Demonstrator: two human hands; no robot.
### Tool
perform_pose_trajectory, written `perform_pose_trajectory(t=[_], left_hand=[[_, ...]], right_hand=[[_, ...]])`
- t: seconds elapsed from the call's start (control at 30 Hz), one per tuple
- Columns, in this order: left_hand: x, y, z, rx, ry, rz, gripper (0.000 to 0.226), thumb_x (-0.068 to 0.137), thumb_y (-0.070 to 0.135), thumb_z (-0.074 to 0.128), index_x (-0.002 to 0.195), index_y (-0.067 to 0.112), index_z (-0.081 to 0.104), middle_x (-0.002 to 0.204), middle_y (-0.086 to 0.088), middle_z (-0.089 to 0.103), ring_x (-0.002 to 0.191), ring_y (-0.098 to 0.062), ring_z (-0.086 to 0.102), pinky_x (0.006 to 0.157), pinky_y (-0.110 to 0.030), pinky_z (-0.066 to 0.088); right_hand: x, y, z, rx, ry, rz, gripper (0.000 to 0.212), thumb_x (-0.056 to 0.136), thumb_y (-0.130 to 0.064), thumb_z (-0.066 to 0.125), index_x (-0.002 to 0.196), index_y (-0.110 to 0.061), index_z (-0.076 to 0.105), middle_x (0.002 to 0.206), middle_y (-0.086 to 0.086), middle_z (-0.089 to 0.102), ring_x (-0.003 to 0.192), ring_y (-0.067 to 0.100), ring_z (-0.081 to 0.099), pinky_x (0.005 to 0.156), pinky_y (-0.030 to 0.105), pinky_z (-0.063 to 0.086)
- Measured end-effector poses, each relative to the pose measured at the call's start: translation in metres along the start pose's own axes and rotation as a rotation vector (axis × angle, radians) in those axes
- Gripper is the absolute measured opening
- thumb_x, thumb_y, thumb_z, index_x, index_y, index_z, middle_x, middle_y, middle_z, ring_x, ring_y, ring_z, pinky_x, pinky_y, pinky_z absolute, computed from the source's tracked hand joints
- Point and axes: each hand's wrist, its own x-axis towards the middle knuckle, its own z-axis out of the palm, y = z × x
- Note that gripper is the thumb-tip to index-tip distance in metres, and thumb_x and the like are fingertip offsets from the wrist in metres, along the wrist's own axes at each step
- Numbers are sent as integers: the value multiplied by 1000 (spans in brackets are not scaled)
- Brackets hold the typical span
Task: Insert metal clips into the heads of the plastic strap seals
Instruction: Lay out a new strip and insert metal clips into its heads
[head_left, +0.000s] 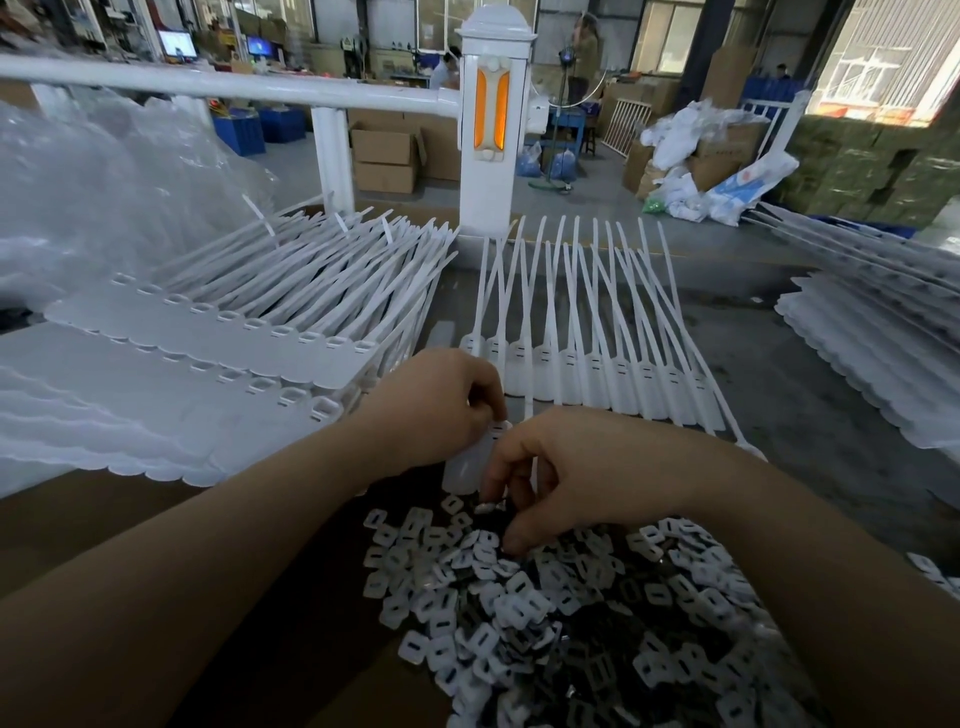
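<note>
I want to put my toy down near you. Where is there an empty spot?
Bare grey table lies right of the fanned row of strap seals, before the right-hand stack. Brown cardboard at the near left is bare too. It is crowded by the clip pile, the left stacks and both hands, left and right.

A factory floor with a hand-assembly bench

Stacked sheets of white strap seals (208, 343) and a heap of metal clips (571, 613) cover the worktable (779, 353); beyond a white railing (234, 85) lie cardboard cartons (387, 156), blue crates (260, 130), filled plastic sacks (727, 176) and large industrial windows (878, 67).
</note>
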Motion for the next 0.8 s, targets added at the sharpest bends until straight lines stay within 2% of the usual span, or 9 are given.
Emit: perform_pose_trajectory(t=[0.07,0.13,0.2,0.37,0.5,0.67,0.8], left_hand=[[1,-1,0,-11,-4,-7,25,85,9,58,80,29,72,67,11,63,48,-7,54,41,-16,39],[1,-1,0,-21,-3,-12,26,85,9,58,80,30,72,69,8,66,53,-15,58,49,-26,47],[1,-2,1,-27,-7,-14,25,85,10,59,79,31,71,70,8,67,59,-18,62,53,-29,51],[3,-3,2,-58,-11,-21,28,84,7,58,76,31,70,63,11,64,43,-7,49,40,-16,37],[3,-3,2,-76,-13,-27,29,85,7,57,76,32,70,63,9,65,42,-5,47,40,-16,36],[2,-3,2,-85,-11,-26,30,85,8,57,73,34,69,64,8,66,42,-5,46,40,-16,36],[3,-4,2,-95,-6,-25,31,84,8,57,73,34,69,63,9,66,43,-6,47,41,-19,37]], right_hand=[[0,-1,0,1,-8,-16,31,75,-45,79,103,-41,65,85,-18,64,76,-6,59,61,12,47],[-1,-1,1,21,-7,-38,29,76,-41,79,102,-44,65,86,-18,63,75,-6,59,62,14,46],[-1,-1,2,29,17,-51,26,77,-37,78,97,-44,63,87,-19,61,75,-6,58,62,15,47],[-2,-2,2,35,19,-46,13,79,-32,79,87,-35,69,86,-21,63,73,-7,59,62,6,45],[-1,-2,2,-2,-2,-35,19,78,-35,79,93,-40,69,81,-14,65,72,-5,59,62,10,47],[-2,-4,1,14,-26,-35,11,82,-30,77,88,-35,69,76,-18,64,70,-9,59,59,5,45],[-1,-2,3,38,-28,-28,5,85,-28,73,86,-32,70,78,-20,67,72,-10,61,64,5,47]])
